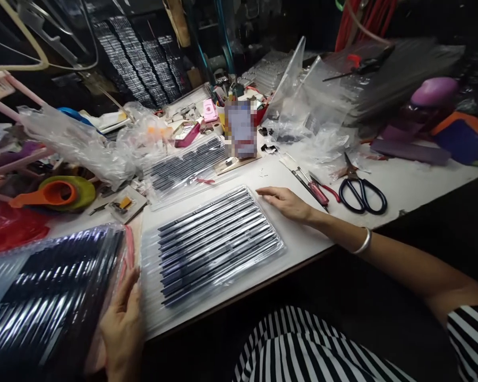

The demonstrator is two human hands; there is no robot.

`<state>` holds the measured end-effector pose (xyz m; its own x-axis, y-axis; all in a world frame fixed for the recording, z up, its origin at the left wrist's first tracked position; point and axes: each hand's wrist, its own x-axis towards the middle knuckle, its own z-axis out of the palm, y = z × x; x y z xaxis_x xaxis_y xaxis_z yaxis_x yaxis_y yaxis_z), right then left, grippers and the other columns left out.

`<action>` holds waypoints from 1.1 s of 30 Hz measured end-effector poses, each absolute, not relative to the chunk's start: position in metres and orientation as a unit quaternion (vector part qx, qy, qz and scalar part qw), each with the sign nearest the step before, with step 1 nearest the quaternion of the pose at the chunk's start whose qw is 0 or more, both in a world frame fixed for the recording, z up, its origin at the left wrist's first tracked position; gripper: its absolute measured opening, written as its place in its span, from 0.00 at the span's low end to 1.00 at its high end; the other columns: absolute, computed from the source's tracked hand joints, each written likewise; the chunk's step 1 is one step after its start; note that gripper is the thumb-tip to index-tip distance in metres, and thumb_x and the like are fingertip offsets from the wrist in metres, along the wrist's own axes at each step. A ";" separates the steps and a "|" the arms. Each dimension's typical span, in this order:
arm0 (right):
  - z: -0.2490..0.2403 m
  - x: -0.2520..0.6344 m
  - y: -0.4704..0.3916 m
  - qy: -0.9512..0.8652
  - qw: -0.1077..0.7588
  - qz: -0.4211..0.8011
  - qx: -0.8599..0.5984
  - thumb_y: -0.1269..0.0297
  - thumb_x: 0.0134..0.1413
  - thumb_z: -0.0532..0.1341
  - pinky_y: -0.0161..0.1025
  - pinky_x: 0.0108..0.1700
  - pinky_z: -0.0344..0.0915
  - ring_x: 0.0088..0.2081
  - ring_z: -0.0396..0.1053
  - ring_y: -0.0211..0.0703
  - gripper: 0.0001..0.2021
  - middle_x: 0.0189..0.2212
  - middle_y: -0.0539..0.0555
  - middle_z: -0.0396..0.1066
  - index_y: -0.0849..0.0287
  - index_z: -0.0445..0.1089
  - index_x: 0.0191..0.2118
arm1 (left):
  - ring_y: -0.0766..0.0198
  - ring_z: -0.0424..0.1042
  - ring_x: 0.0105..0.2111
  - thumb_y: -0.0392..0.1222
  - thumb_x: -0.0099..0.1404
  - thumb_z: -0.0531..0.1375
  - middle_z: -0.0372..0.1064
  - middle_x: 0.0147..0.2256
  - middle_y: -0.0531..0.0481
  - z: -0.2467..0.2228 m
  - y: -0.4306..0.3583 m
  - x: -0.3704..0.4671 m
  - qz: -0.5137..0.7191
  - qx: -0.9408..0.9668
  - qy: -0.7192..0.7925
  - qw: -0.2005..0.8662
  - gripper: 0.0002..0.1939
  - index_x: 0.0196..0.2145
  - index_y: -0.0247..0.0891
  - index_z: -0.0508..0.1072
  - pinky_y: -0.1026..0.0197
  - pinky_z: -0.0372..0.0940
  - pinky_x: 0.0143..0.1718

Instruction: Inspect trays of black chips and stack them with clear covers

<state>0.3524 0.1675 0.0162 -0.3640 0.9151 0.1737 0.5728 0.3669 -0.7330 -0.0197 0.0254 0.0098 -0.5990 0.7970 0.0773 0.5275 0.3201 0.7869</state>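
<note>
A clear plastic tray lies on the white table in front of me, with a row of long, dark, shiny strips in it. My left hand is at the tray's left side, fingers stretched out, between it and a larger stack of plastic-covered dark strips. Whether it touches the tray or the stack I cannot tell. Beside the tray's far right corner, my right hand rests low over the tabletop, open, its fingers extended toward the tray edge. Neither hand grips anything visible.
Black-handled scissors and a red-handled tool lie right of my right hand. Behind the tray sits another pack of dark strips. Crumpled clear plastic crowds the back. An orange scoop is at left. The table's front edge runs diagonally.
</note>
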 end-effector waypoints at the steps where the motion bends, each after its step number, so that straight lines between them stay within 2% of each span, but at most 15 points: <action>1: 0.017 0.350 0.165 -0.767 0.304 0.287 -0.487 0.67 0.63 0.46 0.41 0.54 0.65 0.52 0.67 0.41 0.20 0.53 0.60 0.69 0.65 0.64 0.56 | 0.51 0.62 0.57 0.51 0.61 0.57 0.68 0.54 0.45 0.009 0.025 -0.019 0.431 0.404 0.788 0.172 0.26 0.54 0.38 0.69 0.49 0.54 0.61; 4: 0.016 0.338 0.154 -0.772 0.314 0.266 -0.484 0.67 0.63 0.47 0.43 0.55 0.64 0.54 0.66 0.42 0.19 0.53 0.60 0.67 0.62 0.65 0.55 | 0.51 0.64 0.56 0.50 0.60 0.59 0.68 0.54 0.43 0.007 0.026 -0.017 0.503 0.361 0.759 0.205 0.26 0.55 0.37 0.68 0.50 0.56 0.60; 7: 0.009 0.326 0.144 -0.802 0.290 0.239 -0.464 0.67 0.61 0.50 0.51 0.57 0.60 0.58 0.61 0.50 0.18 0.57 0.64 0.62 0.64 0.65 0.55 | 0.52 0.63 0.57 0.49 0.60 0.59 0.67 0.55 0.41 0.006 0.027 -0.019 0.550 0.341 0.720 0.251 0.28 0.56 0.35 0.66 0.52 0.56 0.60; 10: 0.002 0.322 0.139 -0.827 0.259 0.213 -0.450 0.70 0.61 0.49 0.59 0.56 0.58 0.61 0.55 0.59 0.20 0.62 0.70 0.52 0.68 0.62 0.56 | 0.51 0.64 0.56 0.49 0.60 0.60 0.67 0.55 0.40 0.005 0.027 -0.026 0.540 0.356 0.706 0.286 0.28 0.56 0.35 0.65 0.51 0.58 0.58; 12: -0.002 0.322 0.139 -0.841 0.246 0.204 -0.437 0.70 0.61 0.48 0.60 0.54 0.59 0.60 0.56 0.61 0.20 0.63 0.70 0.50 0.67 0.60 0.58 | 0.50 0.65 0.56 0.51 0.61 0.59 0.66 0.56 0.40 0.006 0.025 -0.033 0.498 0.393 0.718 0.285 0.28 0.56 0.36 0.65 0.48 0.59 0.57; 16: -0.011 0.325 0.137 -0.860 0.209 0.138 -0.444 0.65 0.64 0.46 0.60 0.51 0.63 0.57 0.60 0.62 0.21 0.63 0.69 0.51 0.64 0.59 0.60 | 0.52 0.62 0.58 0.52 0.62 0.58 0.64 0.57 0.40 0.008 0.022 -0.041 0.437 0.455 0.731 0.260 0.27 0.55 0.35 0.67 0.50 0.53 0.60; 19: -0.018 0.328 0.136 -0.860 0.212 0.097 -0.454 0.62 0.64 0.46 0.58 0.50 0.66 0.57 0.61 0.63 0.22 0.64 0.65 0.51 0.59 0.59 0.60 | 0.54 0.62 0.58 0.52 0.63 0.56 0.63 0.57 0.41 0.008 0.021 -0.044 0.428 0.477 0.718 0.272 0.26 0.55 0.35 0.67 0.53 0.54 0.60; 25: -0.019 0.329 0.132 -0.878 0.228 0.062 -0.417 0.66 0.63 0.44 0.64 0.54 0.58 0.59 0.58 0.67 0.22 0.64 0.65 0.52 0.55 0.60 0.60 | 0.56 0.61 0.58 0.51 0.66 0.52 0.62 0.58 0.42 0.008 0.016 -0.047 0.409 0.511 0.700 0.286 0.27 0.58 0.35 0.62 0.54 0.55 0.59; 28: -0.018 0.331 0.133 -0.886 0.206 0.071 -0.410 0.67 0.62 0.45 0.63 0.52 0.62 0.56 0.62 0.66 0.23 0.63 0.63 0.55 0.52 0.58 0.61 | 0.56 0.61 0.59 0.50 0.66 0.52 0.62 0.58 0.43 0.010 0.012 -0.046 0.393 0.532 0.693 0.287 0.26 0.59 0.36 0.62 0.53 0.52 0.61; 33: -0.019 0.333 0.136 -0.886 0.197 0.050 -0.416 0.64 0.61 0.45 0.63 0.49 0.65 0.54 0.65 0.65 0.23 0.62 0.62 0.56 0.57 0.62 0.59 | 0.57 0.59 0.60 0.49 0.66 0.52 0.61 0.59 0.44 0.006 0.009 -0.046 0.391 0.538 0.690 0.284 0.26 0.58 0.36 0.63 0.54 0.50 0.62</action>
